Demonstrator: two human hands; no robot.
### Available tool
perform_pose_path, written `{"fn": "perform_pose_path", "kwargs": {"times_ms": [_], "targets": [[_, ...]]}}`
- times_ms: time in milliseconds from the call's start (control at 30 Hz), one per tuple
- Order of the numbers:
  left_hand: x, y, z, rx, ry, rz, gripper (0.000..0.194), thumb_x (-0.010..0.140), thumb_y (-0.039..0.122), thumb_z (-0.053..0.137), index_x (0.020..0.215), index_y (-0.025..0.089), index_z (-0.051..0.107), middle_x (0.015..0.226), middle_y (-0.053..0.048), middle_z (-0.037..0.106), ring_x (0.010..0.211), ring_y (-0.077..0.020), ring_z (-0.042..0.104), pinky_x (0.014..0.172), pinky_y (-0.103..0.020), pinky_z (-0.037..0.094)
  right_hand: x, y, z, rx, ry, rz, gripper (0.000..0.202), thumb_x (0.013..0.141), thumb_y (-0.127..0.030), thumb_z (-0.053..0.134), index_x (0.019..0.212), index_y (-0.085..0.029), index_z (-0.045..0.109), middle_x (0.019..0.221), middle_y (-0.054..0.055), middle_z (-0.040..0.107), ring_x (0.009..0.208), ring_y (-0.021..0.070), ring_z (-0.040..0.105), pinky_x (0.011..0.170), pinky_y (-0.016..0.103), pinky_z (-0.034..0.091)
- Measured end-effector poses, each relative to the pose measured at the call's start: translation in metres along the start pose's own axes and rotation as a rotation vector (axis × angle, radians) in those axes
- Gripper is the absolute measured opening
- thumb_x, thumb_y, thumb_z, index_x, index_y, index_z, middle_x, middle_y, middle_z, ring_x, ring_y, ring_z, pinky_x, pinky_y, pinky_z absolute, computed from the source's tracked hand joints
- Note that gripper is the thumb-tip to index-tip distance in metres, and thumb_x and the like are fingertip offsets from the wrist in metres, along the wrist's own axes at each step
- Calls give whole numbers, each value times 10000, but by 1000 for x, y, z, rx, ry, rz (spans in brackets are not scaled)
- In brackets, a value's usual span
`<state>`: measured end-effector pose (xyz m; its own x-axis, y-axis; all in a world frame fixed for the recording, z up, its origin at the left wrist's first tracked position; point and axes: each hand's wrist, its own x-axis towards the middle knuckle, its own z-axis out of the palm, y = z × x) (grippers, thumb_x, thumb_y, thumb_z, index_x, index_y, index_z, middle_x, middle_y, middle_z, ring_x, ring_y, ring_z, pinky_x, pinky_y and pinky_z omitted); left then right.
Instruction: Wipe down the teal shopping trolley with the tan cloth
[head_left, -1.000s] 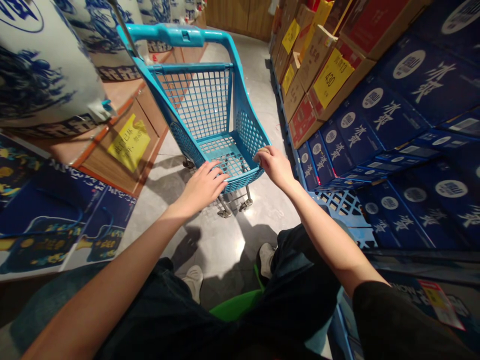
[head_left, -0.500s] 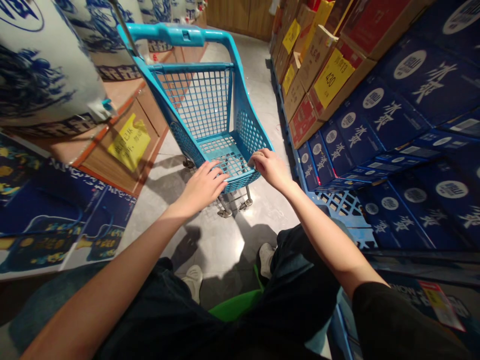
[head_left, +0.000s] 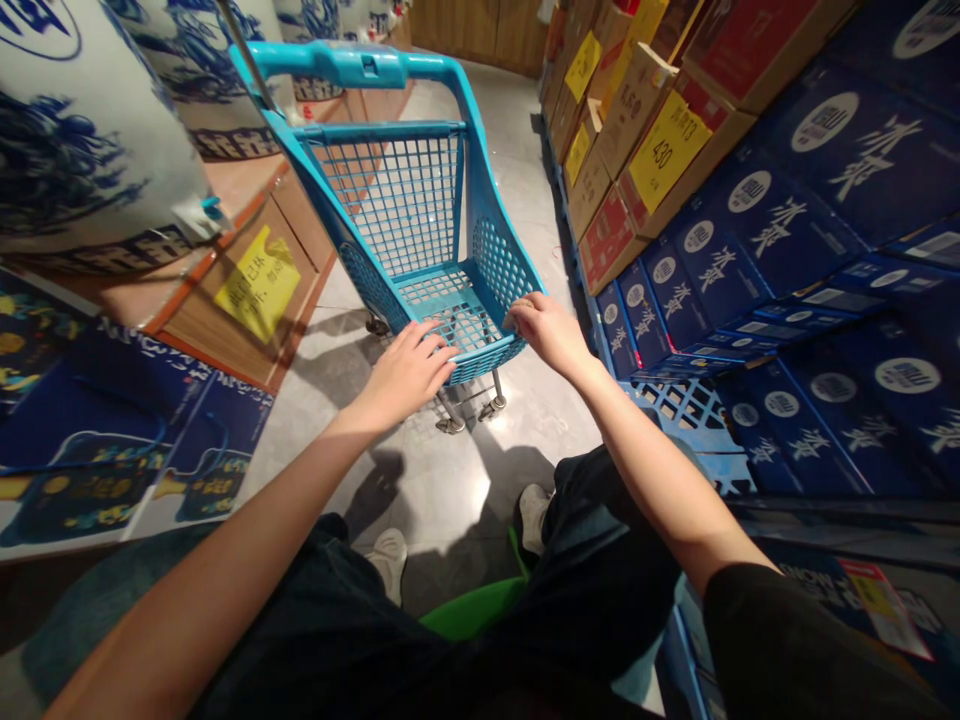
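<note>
A blue plastic shopping cart (head_left: pixel 435 190) stands in the aisle in front of me, its basket holding nothing. My left hand (head_left: pixel 411 370) lies palm down at the basket's near left edge, fingers spread and holding nothing. At the near right edge, my right hand (head_left: pixel 546 330) is bent with its fingers curled together; something small and pale seems to show at the fingertips, too small to name. Whether either hand touches the rim cannot be made out.
Large blue-and-white jars (head_left: pixel 82 130) stand on a wooden platform (head_left: pixel 217 270) at left. Stacked blue boxes (head_left: pixel 806 210) and brown cartons (head_left: pixel 637 110) line the right side on blue pallets (head_left: pixel 694 420). Below, a green object (head_left: pixel 476 608) sits between my legs.
My right hand has shifted very slightly to the right. My left hand and the cart look nearly the same.
</note>
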<state>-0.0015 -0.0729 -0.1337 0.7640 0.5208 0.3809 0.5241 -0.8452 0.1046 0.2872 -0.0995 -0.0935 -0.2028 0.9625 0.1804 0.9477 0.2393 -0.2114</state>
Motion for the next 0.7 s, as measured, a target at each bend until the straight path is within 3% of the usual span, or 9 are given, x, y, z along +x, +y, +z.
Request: {"fn": "perform_pose_path", "kwargs": {"times_ms": [100,233,333,533,700], "targets": [[1,1,0,-20,1,-5,392,1123,299,474,1255,174,821,1195,-171,805,1458,-382,603,1257,-663,484,-2,-3,1,-23,20,50,344,1106,-167,488,1231,-205,806,1365,143,719,1164,301,650,971,414,543],[0,2,0,14,0,-7,406,1131,304,459,1271,170,815,1203,-170,803,1460,-380,602,1268,-659,475,-9,-24,12,44,-3,-128,331,1111,-169,505,1276,-209,790,1397,138,720,1213,288,635,1051,421,529],[0,2,-1,15,-6,-7,406,1131,301,463,1278,159,814,1206,-175,800,1468,-379,599,1277,-649,471,-7,-22,11,80,-45,-203,324,1117,-183,517,1295,-216,785,1416,115,717,1227,269,644,1062,394,526],[1,3,-1,-40,-13,-30,382,1113,292,491,1264,172,821,1211,-172,802,1471,-377,596,1281,-658,466,0,6,-4,6,-18,-2,365,1112,-168,462,1222,-221,806,1332,111,723,1158,267,656,997,378,538],[0,3,-2,-33,-26,-38,393,1114,297,475,1280,193,815,1215,-164,794,1486,-372,579,1290,-658,452,-7,-17,3,-15,-18,-4,352,1111,-173,482,1278,-198,791,1379,143,714,1189,292,637,1014,408,537]]}}
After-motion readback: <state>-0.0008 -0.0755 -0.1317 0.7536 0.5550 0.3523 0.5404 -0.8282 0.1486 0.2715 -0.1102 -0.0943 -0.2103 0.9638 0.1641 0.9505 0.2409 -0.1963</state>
